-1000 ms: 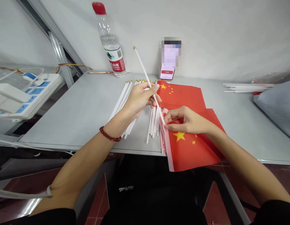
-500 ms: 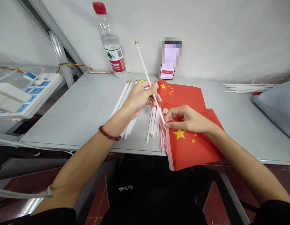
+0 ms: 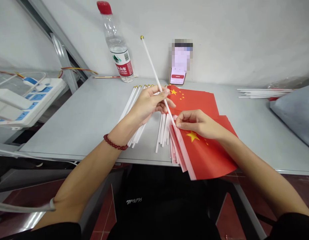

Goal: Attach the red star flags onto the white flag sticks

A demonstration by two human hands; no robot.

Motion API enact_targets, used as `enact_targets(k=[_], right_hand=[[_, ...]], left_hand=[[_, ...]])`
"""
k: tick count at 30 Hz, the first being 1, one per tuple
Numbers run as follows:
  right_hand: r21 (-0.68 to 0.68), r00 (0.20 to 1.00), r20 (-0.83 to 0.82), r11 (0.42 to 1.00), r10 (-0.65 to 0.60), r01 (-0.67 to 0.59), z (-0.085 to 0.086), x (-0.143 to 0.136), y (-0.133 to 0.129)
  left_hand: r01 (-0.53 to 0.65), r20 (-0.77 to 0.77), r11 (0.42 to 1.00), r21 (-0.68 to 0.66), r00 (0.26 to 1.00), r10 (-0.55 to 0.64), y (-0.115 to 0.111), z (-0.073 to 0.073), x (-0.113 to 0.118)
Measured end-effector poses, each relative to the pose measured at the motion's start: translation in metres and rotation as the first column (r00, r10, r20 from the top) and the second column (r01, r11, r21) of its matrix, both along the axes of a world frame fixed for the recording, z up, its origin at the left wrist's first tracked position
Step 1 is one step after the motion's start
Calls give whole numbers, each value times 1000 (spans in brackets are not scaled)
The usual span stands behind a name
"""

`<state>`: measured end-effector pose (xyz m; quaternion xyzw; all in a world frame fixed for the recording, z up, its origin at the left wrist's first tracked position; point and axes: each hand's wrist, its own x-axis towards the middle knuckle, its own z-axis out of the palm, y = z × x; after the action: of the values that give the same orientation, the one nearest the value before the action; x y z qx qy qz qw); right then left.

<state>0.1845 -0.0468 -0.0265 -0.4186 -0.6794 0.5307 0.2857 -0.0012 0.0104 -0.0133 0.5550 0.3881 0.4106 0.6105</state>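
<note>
Between the thumb and fingers of my left hand is a white flagpole with a gold ball at its top, slanting down to the right. Its lower end meets the top of the white sleeve on a red flag with yellow stars. My right hand pinches the flag's upper corner by that sleeve. How far the pole sits inside the sleeve I cannot tell. More flags lie stacked beneath and behind. Several loose white poles with gold tips lie under and left of my left hand.
A water bottle and a lit phone lean against the wall behind the grey table. A power strip is at the left. More white sticks and a grey bag lie at the right.
My right hand has risen slightly with the flag's corner, and the flag's lower edge has swung to the right. The pole's gold tip has moved a little up and left.
</note>
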Motion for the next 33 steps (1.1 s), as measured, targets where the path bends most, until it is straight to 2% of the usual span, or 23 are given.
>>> enact_targets(k=[4, 6, 9, 12, 13, 15, 22, 29, 31, 33], right_hand=[[2, 998, -19, 998, -55, 55, -3, 0, 1], [-15, 998, -33, 999, -46, 46, -2, 1, 1], [-47, 999, -34, 998, 37, -38, 1, 2, 1], [-68, 992, -28, 990, 124, -126, 2, 3, 1], [-71, 989, -28, 987, 144, -146, 2, 3, 1], [-72, 986, -31, 983, 166, -168, 0, 3, 2], [-59, 994, -79, 995, 80, -85, -2, 2, 3], [-39, 996, -87, 999, -23, 20, -3, 2, 4], [-38, 996, -89, 999, -5, 2, -2, 4, 4], [-56, 994, -92, 996, 61, -66, -1, 5, 4]], left_hand=[[200, -36, 975, -100, 978, -205, 4, -7, -3], [201, -22, 973, -116, 979, -205, 7, -8, -4], [-5, 68, 999, -53, 998, 8, 14, -7, -8], [-241, 140, 970, 39, 962, 234, 21, -3, -14], [-296, 165, 952, 76, 946, 281, 22, -1, -16], [-333, 192, 933, 138, 933, 305, 21, 1, -18], [-169, 28, 967, 192, 986, 167, 9, -7, -3], [-28, -50, 986, 166, 998, 37, 3, -12, 5], [-20, -52, 987, 158, 998, 28, 3, -10, 3], [-64, -9, 984, 166, 998, 66, 5, -7, -1]])
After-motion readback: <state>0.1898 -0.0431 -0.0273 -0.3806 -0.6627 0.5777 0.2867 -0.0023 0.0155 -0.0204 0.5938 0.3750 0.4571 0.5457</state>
